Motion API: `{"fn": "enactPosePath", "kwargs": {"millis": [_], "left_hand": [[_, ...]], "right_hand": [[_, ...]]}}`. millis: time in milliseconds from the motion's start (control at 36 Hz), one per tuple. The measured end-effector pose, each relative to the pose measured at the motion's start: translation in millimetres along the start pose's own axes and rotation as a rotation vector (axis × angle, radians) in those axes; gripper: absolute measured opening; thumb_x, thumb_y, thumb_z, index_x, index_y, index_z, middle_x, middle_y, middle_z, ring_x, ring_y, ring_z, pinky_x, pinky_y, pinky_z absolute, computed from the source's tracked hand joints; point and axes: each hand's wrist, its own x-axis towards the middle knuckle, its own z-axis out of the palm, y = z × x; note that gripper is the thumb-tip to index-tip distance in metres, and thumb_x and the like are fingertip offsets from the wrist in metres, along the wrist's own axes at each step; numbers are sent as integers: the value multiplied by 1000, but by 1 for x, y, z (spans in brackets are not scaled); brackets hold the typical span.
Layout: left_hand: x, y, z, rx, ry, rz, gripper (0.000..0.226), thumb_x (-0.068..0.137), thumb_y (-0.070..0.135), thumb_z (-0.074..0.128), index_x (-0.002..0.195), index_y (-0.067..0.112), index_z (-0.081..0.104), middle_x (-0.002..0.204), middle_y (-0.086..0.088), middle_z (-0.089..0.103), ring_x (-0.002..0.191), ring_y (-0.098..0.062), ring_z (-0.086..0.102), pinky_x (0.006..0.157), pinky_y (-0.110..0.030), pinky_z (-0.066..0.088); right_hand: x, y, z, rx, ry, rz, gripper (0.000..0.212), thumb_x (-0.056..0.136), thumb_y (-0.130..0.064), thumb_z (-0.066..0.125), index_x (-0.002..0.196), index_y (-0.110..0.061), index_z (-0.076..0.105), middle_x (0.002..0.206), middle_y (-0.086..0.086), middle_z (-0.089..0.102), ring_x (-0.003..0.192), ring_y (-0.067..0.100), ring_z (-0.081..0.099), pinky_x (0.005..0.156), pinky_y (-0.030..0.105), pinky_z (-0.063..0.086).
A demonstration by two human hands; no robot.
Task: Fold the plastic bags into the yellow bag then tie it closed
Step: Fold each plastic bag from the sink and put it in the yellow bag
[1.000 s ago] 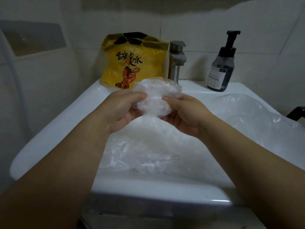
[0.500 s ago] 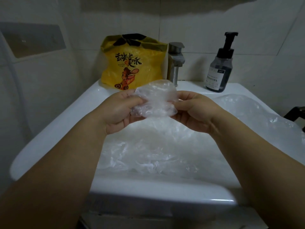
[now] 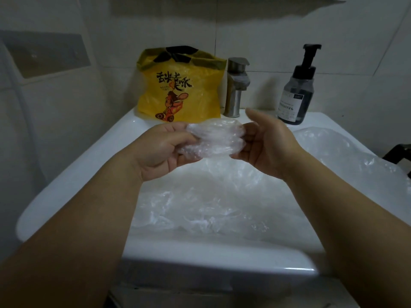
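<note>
Head view: one sink holds loose clear bags; one yellow bag stands behind. Fingers of the left hand pinch one folded bag; those of the right hand lie relaxed against it.

light: dim, grey, soft from above the sink | glare: thin bright streaks on the sink's front rim, small glint at its left rim | shadows: dark band on the wall high above the sink | focus: soft throughout, bags in the sink bleached pale | edges: wide-angle bend, darker corners below the sink
</note>
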Motion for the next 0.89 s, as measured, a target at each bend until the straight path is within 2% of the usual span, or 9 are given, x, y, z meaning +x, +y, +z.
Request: {"fn": "enactPosePath", "kwargs": {"millis": [56,167,250,417,528,639,722,806,889], "left_hand": [[0,1,0,-49,-26,-16,14,91,5,47,96,3,60,85,-9,67,71,-16,66,62,-29,60],[2,-2,1,69,104,6,24,79,31,63,79,7,63,71,-4,62,62,-15,63,57,-27,58],[4,-7,1,293,193,71,10,80,9,71,78,12,63,73,-2,63,54,-8,60,57,-19,55],[4,-7,-1,288,198,132,29,79,-12,67,90,14,61,83,-4,60,57,-6,60,56,-15,50],[4,-5,0,177,145,152,36,79,-14,63,101,14,57,89,-11,62,71,-12,63,65,-18,56],[8,-1,-2,-85,141,222,53,79,-2,69,128,8,53,105,-12,64,90,-15,66,81,-23,56],[7,-6,4,-52,53,122,50,74,26,70,122,16,59,115,-4,69,110,-19,64,95,-36,51],[5,-18,20,170,-51,-2,48,77,40,73,114,12,65,104,-5,72,105,-21,65,99,-40,50],[6,-25,35,132,-31,33,37,76,35,65,101,7,66,87,-4,75,91,-18,71,84,-32,58]], "right_hand": [[1,1,-1,-109,70,-55,37,96,-32,52,92,3,64,80,13,70,70,21,70,62,29,56],[0,6,0,-276,58,-132,5,84,-6,67,80,-4,68,80,7,71,73,18,70,68,26,58],[1,9,2,-335,57,-130,15,76,4,71,87,-5,66,100,19,66,90,32,68,77,30,59],[4,7,1,-376,49,1,50,75,5,73,117,-12,51,117,21,57,94,33,67,78,37,59],[-1,5,-1,-429,-69,179,31,82,-2,68,112,0,58,101,16,62,77,21,65,66,27,59],[-3,7,7,-291,-49,52,11,86,-3,64,94,5,62,79,12,56,61,14,56,60,21,55],[-3,8,13,-201,-15,-37,6,88,-3,62,83,1,62,77,13,52,61,15,51,58,21,55],[-5,10,18,-226,-87,-67,7,89,2,58,83,4,62,74,14,60,59,16,57,53,20,52],[-8,15,24,-282,-154,-83,14,85,12,54,81,4,63,73,15,66,61,18,65,54,21,52]]}}
